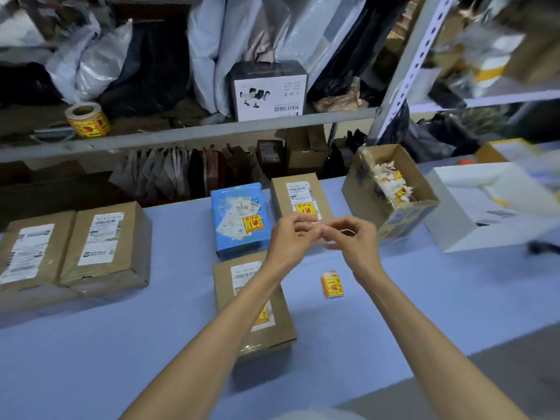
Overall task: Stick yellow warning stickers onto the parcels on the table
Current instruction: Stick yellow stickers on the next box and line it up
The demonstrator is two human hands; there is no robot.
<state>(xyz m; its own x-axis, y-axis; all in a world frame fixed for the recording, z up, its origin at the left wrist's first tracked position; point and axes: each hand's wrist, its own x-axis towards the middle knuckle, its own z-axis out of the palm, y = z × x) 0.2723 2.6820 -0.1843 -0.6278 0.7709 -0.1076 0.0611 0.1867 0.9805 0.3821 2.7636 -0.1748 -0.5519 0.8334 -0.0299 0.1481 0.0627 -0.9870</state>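
My left hand (289, 234) and my right hand (348, 237) meet above the table, fingertips pinched together on a thin, pale strip (315, 227) that is hard to make out. Below them lies a brown parcel (257, 310) with a yellow sticker partly hidden by my left forearm. A blue parcel (239, 219) and a brown parcel (300, 200) behind my hands each carry a yellow sticker. Two brown parcels at the left, one (106, 247) beside the other (30, 253), show only white labels. A short strip of yellow stickers (331, 284) lies on the blue table (151, 344).
An open cardboard box (391, 189) with crumpled sticker backings stands at the right, next to a white box (491, 204). A roll of yellow stickers (88, 119) sits on the shelf behind, with a white printed box (268, 92) and plastic bags.
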